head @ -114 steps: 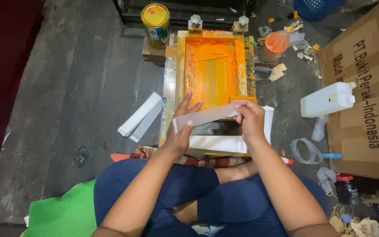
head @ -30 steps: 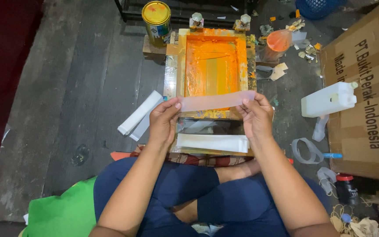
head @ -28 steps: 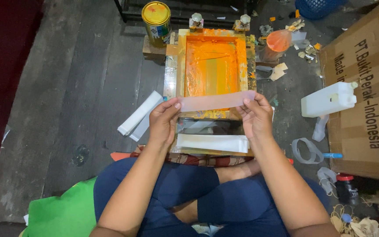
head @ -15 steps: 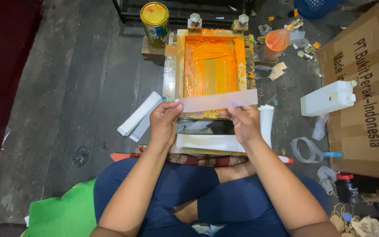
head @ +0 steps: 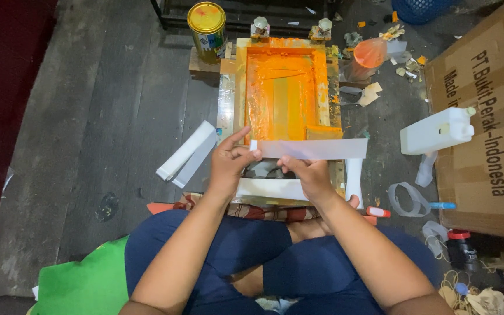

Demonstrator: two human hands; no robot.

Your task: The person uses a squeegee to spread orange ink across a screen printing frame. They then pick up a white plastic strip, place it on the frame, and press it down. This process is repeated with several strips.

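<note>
I hold a long translucent white strip (head: 322, 149) level over the near end of an orange-inked screen frame (head: 287, 87). My left hand (head: 231, 163) pinches the strip's left end between thumb and fingers. My right hand (head: 307, 175) touches the strip from below near its middle, fingers curled at its lower edge. Beneath my hands lies a stack of white strips (head: 272, 189) on the frame's near edge. One more white strip (head: 354, 178) stands along the right side of the frame.
A yellow-lidded tin (head: 207, 29) stands at the frame's far left. More white strips (head: 188, 154) lie on the floor to the left. A white jerrycan (head: 436, 131) and a cardboard box (head: 485, 116) are at the right. An orange cup (head: 368, 55) sits beyond.
My right hand has slid left along the strip from its right end to its middle. The strip now juts out free to the right. My left hand keeps its hold.
</note>
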